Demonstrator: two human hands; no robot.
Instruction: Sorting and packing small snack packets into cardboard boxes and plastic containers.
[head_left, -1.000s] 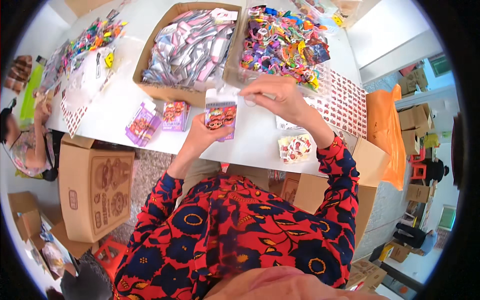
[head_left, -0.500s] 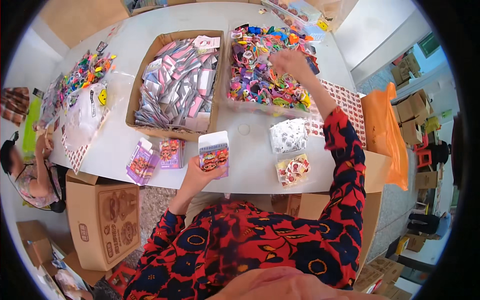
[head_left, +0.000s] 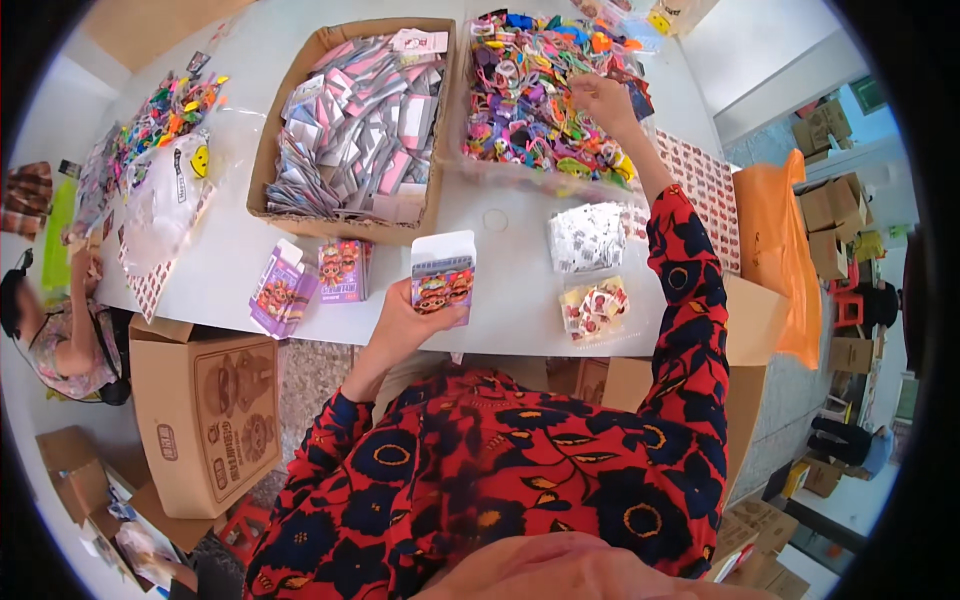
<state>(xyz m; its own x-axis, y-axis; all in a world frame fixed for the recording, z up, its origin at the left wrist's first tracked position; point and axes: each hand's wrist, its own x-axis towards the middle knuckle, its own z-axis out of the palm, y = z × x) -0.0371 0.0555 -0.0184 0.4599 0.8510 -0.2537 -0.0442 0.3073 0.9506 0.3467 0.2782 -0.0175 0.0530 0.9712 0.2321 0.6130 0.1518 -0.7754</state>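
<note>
My left hand [head_left: 402,322] is closed around a small purple cartoon-printed box [head_left: 443,292] near the table's front edge; its white top flap stands up. Over a clear plastic bin [head_left: 540,178] heaped with colourful small trinkets [head_left: 510,110], my right hand [head_left: 606,104] has its fingers bent together; what they pinch, if anything, is too small to make out. Left of the bin stands a cardboard carton [head_left: 262,190] full of flat pink and grey packets [head_left: 365,130]. More purple boxes [head_left: 284,292] and a purple printed stack [head_left: 343,270] lie left of my left hand.
White printed packets [head_left: 587,238] and small cream-and-red packets [head_left: 593,310] lie at front right, by a patterned sheet [head_left: 700,190]. An orange bag [head_left: 775,260] hangs at the table's right end. A brown carton [head_left: 210,430] stands front left; another person [head_left: 70,340] sits far left.
My right hand stays over the trinket bin, its fingers now drawn together near the bin's right part. The left hand keeps the box upright. The whole view has shifted slightly.
</note>
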